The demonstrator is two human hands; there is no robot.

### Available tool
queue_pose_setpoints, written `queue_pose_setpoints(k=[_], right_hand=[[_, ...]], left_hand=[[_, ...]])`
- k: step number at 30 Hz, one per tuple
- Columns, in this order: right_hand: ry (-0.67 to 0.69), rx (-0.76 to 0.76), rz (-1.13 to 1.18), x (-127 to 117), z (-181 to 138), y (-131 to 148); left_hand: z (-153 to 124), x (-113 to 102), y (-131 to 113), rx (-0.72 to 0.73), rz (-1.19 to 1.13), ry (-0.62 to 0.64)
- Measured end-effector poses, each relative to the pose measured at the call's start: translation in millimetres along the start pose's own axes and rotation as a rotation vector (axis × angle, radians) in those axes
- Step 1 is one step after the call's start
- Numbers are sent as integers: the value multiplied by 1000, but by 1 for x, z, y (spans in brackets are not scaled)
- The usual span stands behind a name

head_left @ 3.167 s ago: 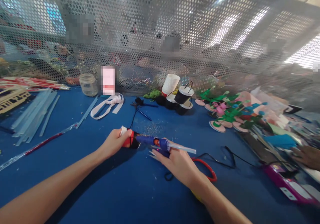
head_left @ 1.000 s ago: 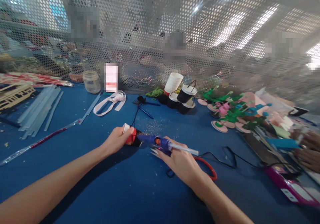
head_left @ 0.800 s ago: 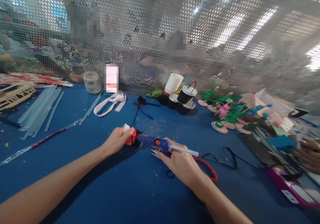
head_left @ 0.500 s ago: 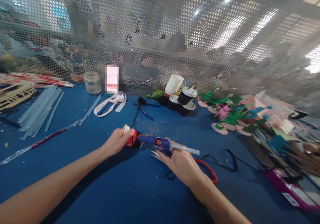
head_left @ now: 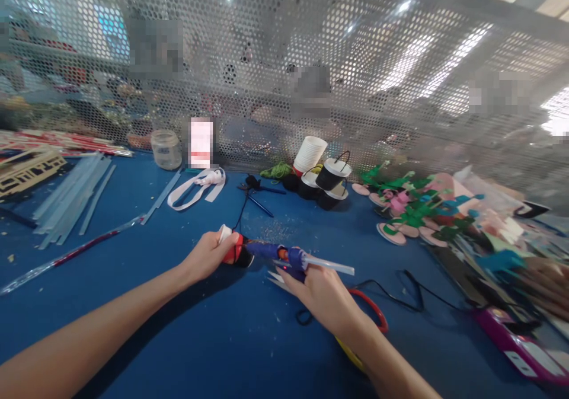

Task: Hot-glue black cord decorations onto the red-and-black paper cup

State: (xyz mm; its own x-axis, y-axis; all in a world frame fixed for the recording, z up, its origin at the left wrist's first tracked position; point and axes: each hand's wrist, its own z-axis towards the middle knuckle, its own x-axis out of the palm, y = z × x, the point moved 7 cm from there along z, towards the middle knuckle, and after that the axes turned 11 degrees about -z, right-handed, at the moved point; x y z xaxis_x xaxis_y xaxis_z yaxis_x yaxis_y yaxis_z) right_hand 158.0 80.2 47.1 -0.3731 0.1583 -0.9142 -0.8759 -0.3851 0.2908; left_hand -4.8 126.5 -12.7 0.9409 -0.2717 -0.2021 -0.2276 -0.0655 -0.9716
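My left hand (head_left: 211,252) is closed around a small paper cup (head_left: 242,253) with a white rim, a red band and a black part. The cup lies tilted on its side, and a black cord (head_left: 241,212) runs from it toward the back. In my right hand (head_left: 326,286) is a blue glue gun (head_left: 291,255), its nozzle at the side of the cup. A clear glue stick (head_left: 331,264) sticks out of its back end. Under my right hand lie scissors (head_left: 372,305) with red and yellow handles, blades pointing left.
Black-and-white cups (head_left: 333,172) and a white cup stack (head_left: 310,155) stand at the back. Glue sticks (head_left: 73,194), a jar (head_left: 166,150) and white ribbon (head_left: 195,188) lie left. Green and pink craft pieces (head_left: 406,209) and a purple power strip (head_left: 518,345) are right.
Almost nothing differs. Both hands keep their hold on the cup and the glue gun, with the nozzle still at the cup. The view has shifted very slightly.
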Motion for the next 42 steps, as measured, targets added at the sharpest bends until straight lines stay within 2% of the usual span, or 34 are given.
queue_pose_setpoints(k=[34,42], right_hand=[[4,-11,-62,1,-3,-1],[91,-47,-78,0,-4,8]], left_hand=[[1,0,0,6,43,4],[2,-1,2,1,21,-18]])
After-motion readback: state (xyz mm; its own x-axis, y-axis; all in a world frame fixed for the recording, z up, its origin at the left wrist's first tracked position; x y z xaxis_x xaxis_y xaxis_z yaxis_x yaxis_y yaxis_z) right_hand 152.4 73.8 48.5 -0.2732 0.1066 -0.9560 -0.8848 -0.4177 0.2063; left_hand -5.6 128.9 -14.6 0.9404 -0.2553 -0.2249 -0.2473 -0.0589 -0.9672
